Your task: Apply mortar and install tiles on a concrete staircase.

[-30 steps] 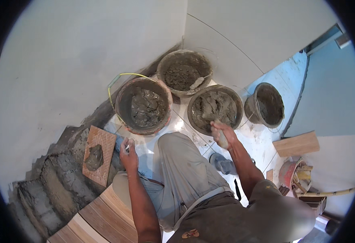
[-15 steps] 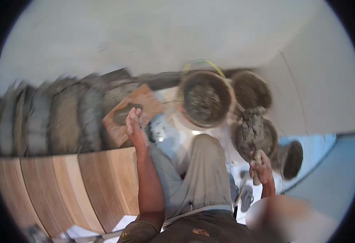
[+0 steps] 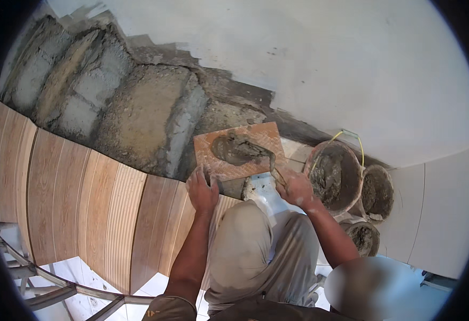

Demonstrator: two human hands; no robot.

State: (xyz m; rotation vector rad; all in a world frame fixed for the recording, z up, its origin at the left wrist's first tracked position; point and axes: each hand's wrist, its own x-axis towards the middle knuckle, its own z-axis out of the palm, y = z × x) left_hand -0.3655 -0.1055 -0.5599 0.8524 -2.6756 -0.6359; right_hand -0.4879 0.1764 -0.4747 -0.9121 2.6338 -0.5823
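Note:
An orange-brown tile, its ridged back up, lies at the foot of the rough steps with a patch of wet grey mortar on it. At its near left corner, my left hand has its fingers closed about the edge; the fingertips are partly hidden. My right hand is wrapped round the handle of a trowel. The trowel's mortar-coated blade reaches onto the tile, against the mortar patch, and its outline is hard to make out there.
Bare cement steps climb to the left beside wood-look tiled treads. A bucket of mortar with a yellow handle stands right of my right hand, near two smaller mortar containers. A metal railing crosses the lower left.
My right hand has brought the loaded trowel from the containers on the right over to the tile. My left hand has gone from above the tile to its near corner. The view has swung.

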